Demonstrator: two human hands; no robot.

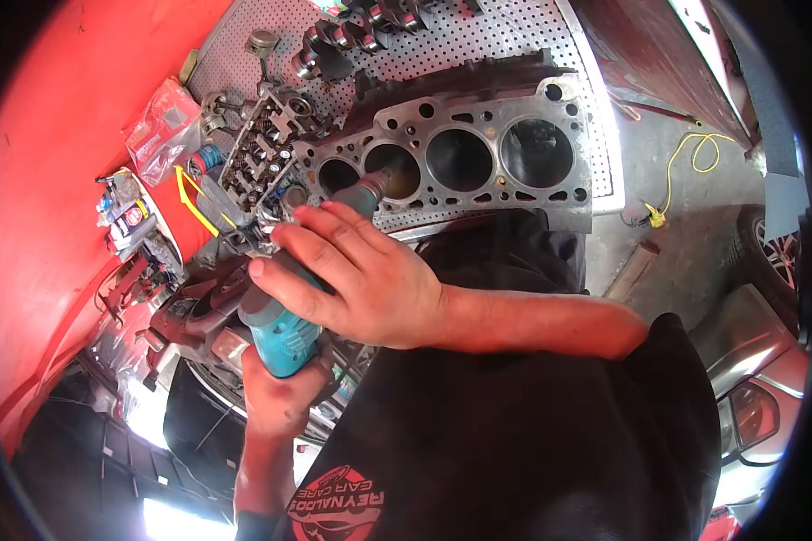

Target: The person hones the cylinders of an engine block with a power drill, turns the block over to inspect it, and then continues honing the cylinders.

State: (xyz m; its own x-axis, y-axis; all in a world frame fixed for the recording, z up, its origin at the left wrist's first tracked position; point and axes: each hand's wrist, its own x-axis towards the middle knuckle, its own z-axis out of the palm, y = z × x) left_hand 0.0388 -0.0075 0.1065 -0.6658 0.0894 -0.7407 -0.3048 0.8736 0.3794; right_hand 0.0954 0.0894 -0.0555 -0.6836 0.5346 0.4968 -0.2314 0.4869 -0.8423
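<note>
A teal and black power drill (pixel 284 338) points up and right at the engine block (pixel 442 122). My left hand (pixel 280 397) is closed around its lower end. Across the top of its body lies my right hand (pixel 365 279), back upward, fingers bent over the housing. The tool's narrow front end (pixel 370 187) reaches into the second cylinder bore from the left; what sits on its tip is hard to make out inside the bore. Four round bores open upward in the block's flat face. To the left of the block is a cylinder head (pixel 263 155) with springs showing.
The block lies on a perforated metal table (pixel 604 135). A crankshaft (pixel 347 41) is beyond it, with a piston and rod (pixel 262 50) at upper left. Plastic bags (pixel 162 126) lie left. A yellow cord (pixel 675 180) and a wheel (pixel 767 248) are at right.
</note>
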